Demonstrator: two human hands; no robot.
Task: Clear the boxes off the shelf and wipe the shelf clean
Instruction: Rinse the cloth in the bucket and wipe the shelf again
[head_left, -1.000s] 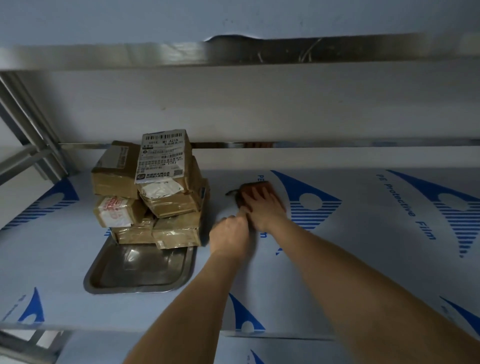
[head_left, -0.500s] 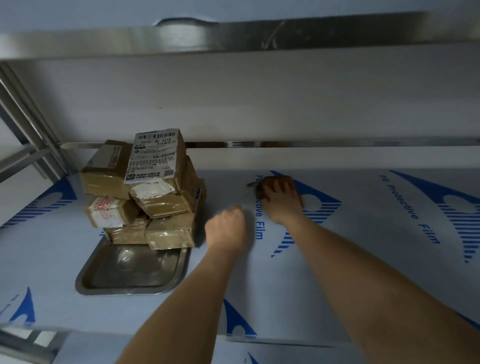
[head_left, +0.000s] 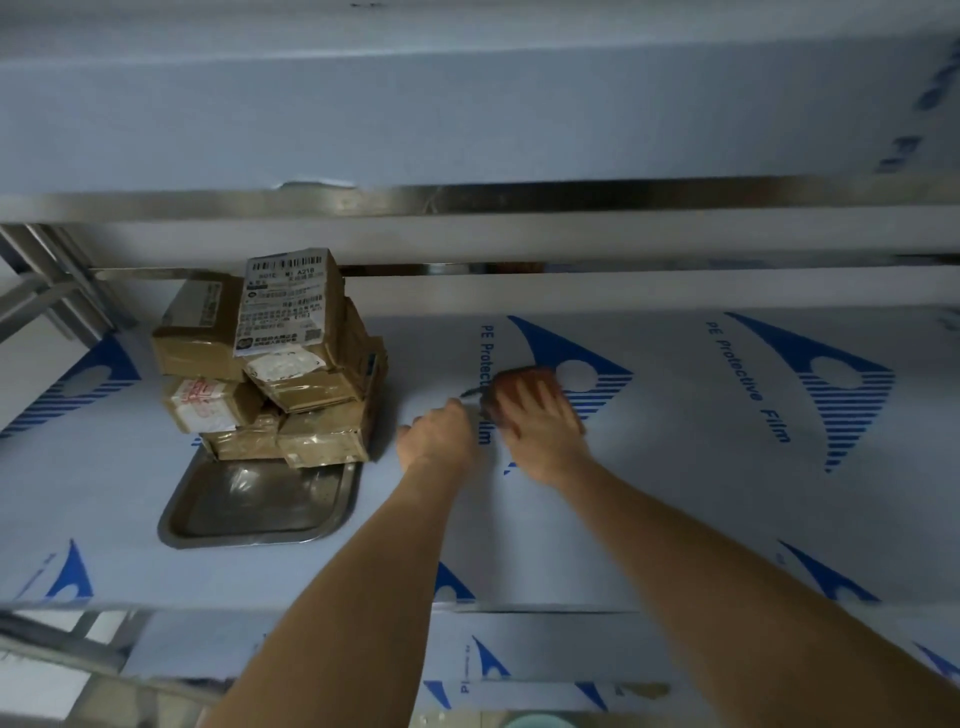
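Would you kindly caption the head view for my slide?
Right hand presses a brown cloth on the film-covered shelf beside stacked cardboard boxes.

Right hand (head_left: 540, 421) flat on cloth (head_left: 519, 376)

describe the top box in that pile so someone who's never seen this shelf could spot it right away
Start at the film-covered shelf and look to its left rear, where a pile of brown boxes stands on the far end of a metal tray. The top box sits highest and tilted. Unlike its neighbours, a large white shipping label with a barcode covers nearly its whole upper face.
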